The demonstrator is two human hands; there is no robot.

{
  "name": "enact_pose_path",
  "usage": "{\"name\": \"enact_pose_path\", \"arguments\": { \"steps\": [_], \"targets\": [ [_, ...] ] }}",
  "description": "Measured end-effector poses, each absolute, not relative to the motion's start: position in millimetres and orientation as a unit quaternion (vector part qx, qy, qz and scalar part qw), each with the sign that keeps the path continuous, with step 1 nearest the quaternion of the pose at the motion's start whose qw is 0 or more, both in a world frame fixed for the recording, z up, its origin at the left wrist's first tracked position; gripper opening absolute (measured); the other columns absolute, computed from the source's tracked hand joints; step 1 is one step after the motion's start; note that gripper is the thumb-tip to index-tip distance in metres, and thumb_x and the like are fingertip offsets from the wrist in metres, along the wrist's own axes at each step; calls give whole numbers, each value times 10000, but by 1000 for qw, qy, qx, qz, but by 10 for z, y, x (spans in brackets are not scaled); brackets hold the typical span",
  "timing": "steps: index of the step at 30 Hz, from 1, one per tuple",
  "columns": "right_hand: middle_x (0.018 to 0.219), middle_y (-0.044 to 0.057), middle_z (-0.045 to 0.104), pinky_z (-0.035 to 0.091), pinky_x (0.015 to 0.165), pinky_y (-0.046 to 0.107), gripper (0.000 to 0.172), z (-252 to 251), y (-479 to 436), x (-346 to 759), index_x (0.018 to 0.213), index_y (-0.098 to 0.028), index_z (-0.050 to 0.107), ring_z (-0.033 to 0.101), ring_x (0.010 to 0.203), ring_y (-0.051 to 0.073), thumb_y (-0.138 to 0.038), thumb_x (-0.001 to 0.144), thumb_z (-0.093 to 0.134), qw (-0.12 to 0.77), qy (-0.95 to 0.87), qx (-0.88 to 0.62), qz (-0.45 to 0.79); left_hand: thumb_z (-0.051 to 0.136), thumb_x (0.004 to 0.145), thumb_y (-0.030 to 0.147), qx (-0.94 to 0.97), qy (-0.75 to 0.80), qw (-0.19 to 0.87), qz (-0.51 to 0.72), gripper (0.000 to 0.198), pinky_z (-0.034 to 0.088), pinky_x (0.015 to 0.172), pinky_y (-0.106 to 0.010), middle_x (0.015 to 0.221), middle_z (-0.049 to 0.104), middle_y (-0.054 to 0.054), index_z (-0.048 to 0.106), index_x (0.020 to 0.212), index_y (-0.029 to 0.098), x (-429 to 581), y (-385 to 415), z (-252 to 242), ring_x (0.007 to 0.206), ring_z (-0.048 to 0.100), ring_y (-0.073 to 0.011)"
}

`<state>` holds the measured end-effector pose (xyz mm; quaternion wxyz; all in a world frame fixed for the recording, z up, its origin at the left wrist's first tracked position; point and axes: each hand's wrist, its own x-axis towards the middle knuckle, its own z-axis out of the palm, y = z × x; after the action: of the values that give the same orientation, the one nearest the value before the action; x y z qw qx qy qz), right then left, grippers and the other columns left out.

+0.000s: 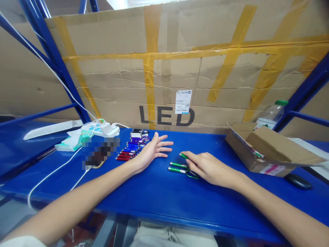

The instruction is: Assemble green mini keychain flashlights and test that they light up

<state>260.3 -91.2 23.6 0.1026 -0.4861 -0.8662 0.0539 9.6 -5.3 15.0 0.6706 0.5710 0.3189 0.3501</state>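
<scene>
My right hand [205, 168] pinches a small green penlight [183, 155] between thumb and fingers, just above the blue table. Two more green penlights lie below it side by side: one [178, 165] close to my fingertips, the other [177, 170] nearer the front, with a dark green cord loop by its end. My left hand [151, 149] is open, fingers spread and pointing right, holding nothing. It partly covers a row of penlights lying side by side: several red ones [124, 156], blue ones [132, 147], purple [136, 140], silver [136, 135] and black [137, 131].
On the right stand an opened cardboard box [267, 166], a black computer mouse [298, 181] and a green-capped bottle [273, 111]. To the left are a blurred-out phone [101, 154], a white power strip [101, 129] with cables, and a tissue pack [69, 142]. A large taped carton [115, 82] walls the back.
</scene>
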Motion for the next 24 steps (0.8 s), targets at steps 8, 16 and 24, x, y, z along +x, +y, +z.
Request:
{"name": "enact_pose_path", "arguments": {
  "steps": [8,16,24],
  "targets": [
    [784,31,718,351,636,309,333,232,-913,2610,1315,-198,630,654,657,204,-316,1159,361,109,-868,-481,54,333,1100,725,569,313,672,357,784,543,1008,-454,1542,638,-217,485,1629,167,94,-48,162,1324,670,-369],
    [768,28,706,332,624,317,325,221,-910,2615,1289,-203,633,643,643,203,-318,1163,357,104,-873,-472,59,355,1090,737,564,307,683,348,787,544,1009,-466,1527,646,-226,521,1604,165,88,-69,163,1303,681,-376],
    [771,17,689,338,621,314,337,226,-911,2607,1318,-206,612,623,644,198,-335,1170,338,103,-873,-471,75,321,1107,713,564,311,679,352,768,563,978,-458,1515,656,-227,510,1603,159,96,-41,145,1283,697,-372]
  ]
}}
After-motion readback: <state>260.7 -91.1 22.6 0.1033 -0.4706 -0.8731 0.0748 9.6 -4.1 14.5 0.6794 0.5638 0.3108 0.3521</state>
